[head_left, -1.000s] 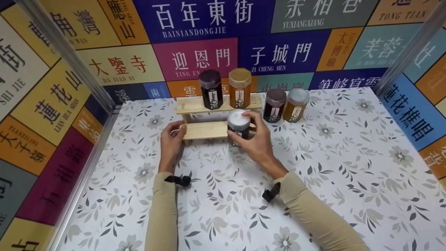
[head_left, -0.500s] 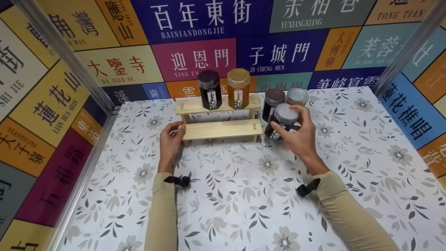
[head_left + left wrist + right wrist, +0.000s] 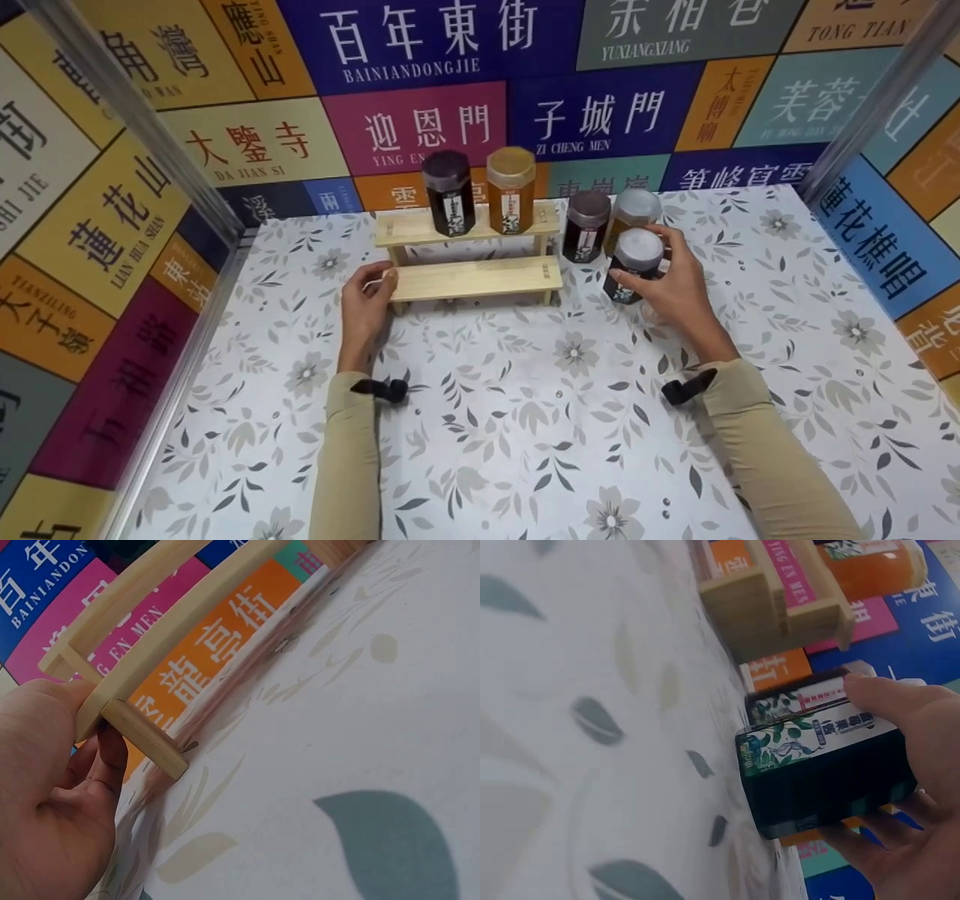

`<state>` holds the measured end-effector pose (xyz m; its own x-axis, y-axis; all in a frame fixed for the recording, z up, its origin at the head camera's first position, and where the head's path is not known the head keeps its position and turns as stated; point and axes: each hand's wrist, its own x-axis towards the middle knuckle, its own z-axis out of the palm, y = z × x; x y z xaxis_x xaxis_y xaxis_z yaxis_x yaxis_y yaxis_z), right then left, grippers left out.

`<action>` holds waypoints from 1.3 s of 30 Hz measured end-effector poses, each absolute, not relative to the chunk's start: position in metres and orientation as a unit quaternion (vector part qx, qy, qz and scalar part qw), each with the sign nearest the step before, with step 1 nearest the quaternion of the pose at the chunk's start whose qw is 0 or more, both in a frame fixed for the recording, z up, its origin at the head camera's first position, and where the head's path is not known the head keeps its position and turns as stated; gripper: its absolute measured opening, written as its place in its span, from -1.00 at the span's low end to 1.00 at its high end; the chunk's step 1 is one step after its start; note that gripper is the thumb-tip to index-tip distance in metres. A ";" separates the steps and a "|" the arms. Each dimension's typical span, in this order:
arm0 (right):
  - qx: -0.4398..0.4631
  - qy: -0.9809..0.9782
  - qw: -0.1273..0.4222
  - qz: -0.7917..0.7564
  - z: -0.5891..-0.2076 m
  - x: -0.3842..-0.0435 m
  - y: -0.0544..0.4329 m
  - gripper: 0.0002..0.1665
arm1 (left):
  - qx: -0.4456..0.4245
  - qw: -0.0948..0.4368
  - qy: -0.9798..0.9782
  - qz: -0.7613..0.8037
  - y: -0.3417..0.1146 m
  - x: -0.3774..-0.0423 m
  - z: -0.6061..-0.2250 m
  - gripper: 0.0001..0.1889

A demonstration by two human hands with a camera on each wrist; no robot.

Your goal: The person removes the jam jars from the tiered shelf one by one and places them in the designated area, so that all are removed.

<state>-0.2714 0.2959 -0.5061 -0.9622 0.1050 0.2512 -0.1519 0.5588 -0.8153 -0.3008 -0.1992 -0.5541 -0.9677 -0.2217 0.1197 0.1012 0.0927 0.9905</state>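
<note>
A two-step wooden stand (image 3: 472, 279) occupies the middle of the table. My left hand (image 3: 364, 311) pinches the left end of its lower step between thumb and fingers; the left wrist view shows the fingers under the board (image 3: 124, 686). To the right of the stand, my right hand (image 3: 684, 289) grips a dark jar (image 3: 636, 255) with a whitish lid, thumb on one side and fingers on the other. The label of this jar (image 3: 817, 739) shows in the right wrist view. It is upright, at or just above the table; which, I cannot tell.
On the upper step are a dark jar (image 3: 450, 195) and an amber jar (image 3: 511, 191). Right of the stand, a dark red jar (image 3: 587, 229) and a white-lidded amber jar (image 3: 637, 206) stand behind the held one. Sign-covered walls (image 3: 420, 120) enclose the floral tabletop (image 3: 495, 450).
My right hand has carried the dark jar from the lower step's right end rightward, to a spot in front of the white-lidded amber jar. The left hand keeps its hold on the stand.
</note>
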 end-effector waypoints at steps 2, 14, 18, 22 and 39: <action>0.011 -0.873 0.137 0.467 -0.507 -0.274 0.300 0.15 | 0.041 0.120 -0.727 -0.674 -0.200 -0.301 -0.554 -0.66; 0.024 -0.859 0.138 0.492 -0.518 -0.281 0.273 0.15 | 0.051 0.125 -0.724 -0.676 -0.206 -0.299 -0.553 -0.65; 0.037 -0.853 0.134 0.504 -0.522 -0.284 0.257 0.15 | 0.046 0.130 -0.737 -0.661 -0.204 -0.298 -0.554 -0.62; 0.047 -0.846 0.134 0.514 -0.524 -0.285 0.247 0.07 | 0.040 0.127 -0.740 -0.660 -0.201 -0.299 -0.555 -0.61; 0.076 -0.853 0.254 0.449 -0.482 -0.288 0.216 0.09 | 0.046 0.123 -0.736 -0.665 -0.198 -0.301 -0.553 -0.68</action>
